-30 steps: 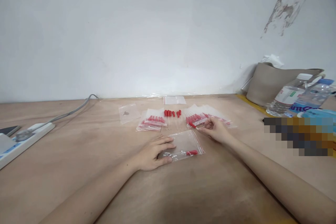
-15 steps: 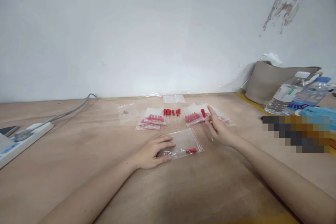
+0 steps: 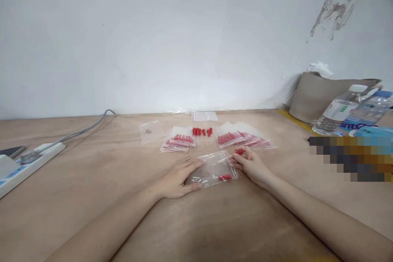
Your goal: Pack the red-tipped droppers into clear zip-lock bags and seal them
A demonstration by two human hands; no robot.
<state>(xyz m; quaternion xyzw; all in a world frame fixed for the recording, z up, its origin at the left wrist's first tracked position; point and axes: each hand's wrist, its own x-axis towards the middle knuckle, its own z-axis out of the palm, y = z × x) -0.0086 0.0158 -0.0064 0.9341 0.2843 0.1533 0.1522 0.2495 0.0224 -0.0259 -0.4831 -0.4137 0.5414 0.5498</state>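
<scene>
Your right hand (image 3: 251, 164), its grip pinching a red-bulbed dropper (image 3: 239, 152), has come down to the zip edge of the clear zip bag (image 3: 211, 166), which seems to put it at the mouth (another dropper (image 3: 225, 177) lies inside), while your left hand (image 3: 178, 177), fingers spread, steadies the bag on the worktop (image 3: 123, 168).

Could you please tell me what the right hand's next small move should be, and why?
I would probably guide the red-bulbed dropper toward the mouth of the zip-lock bag: the right hand holds it beside the red-lined edge, the left hand rests on the opposite end, and a second dropper appears to lie inside. Whether the mouth is open, I cannot tell.
</scene>
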